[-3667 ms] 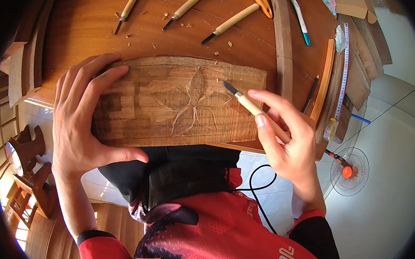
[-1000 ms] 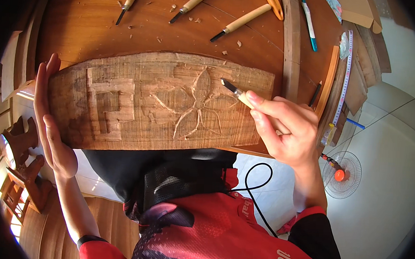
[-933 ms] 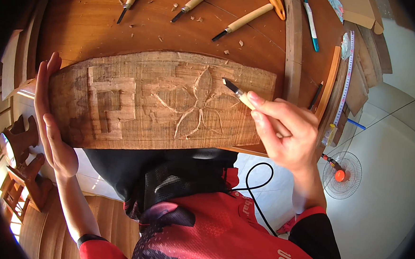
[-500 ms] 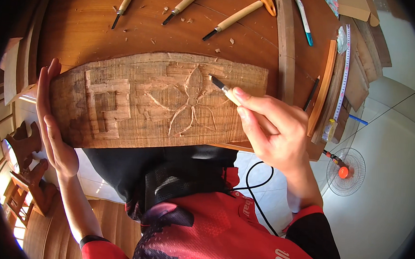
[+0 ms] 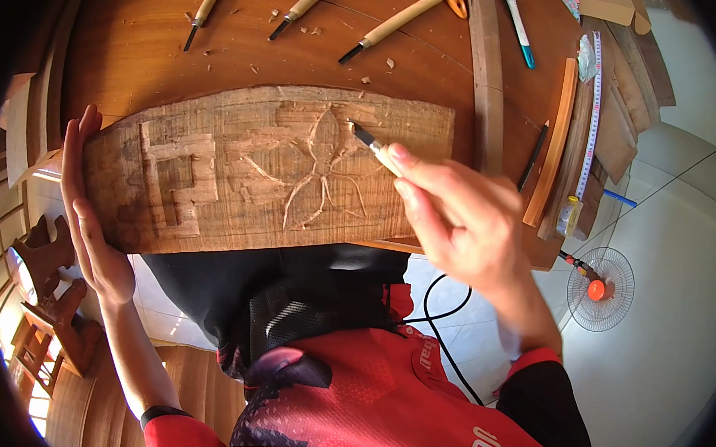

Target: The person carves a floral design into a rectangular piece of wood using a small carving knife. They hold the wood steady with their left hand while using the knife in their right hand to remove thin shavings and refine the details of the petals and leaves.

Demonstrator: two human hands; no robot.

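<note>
A thick wooden board (image 5: pixel 247 226) with a slightly curved far edge lies across the near side of the table. Its face bears a carved flower with several petals (image 5: pixel 322 168) and, to the left, a recessed angular figure (image 5: pixel 176 175). My left hand (image 5: pixel 96 224) lies against the board's left end, fingers stretched out and thumb along the edge. My right hand (image 5: pixel 465 214) is closed round the light handle of a carving chisel (image 5: pixel 369 141). Its dark blade points up and left, with the tip at the board's surface just right of the flower's top petal; a small chip shows at the tip.
Several more wooden-handled chisels (image 5: pixel 390 29) lie beyond the board among wood shavings. To the right are a marker (image 5: pixel 517 28), a pencil (image 5: pixel 534 156), wood strips (image 5: pixel 551 145) and a measuring tape (image 5: pixel 592 115). A fan (image 5: pixel 600 289) stands on the floor at the right.
The whole view has shifted slightly, so the board and tools appear a little farther left. My right hand and chisel have barely moved against the board; my left hand stays at its end.
</note>
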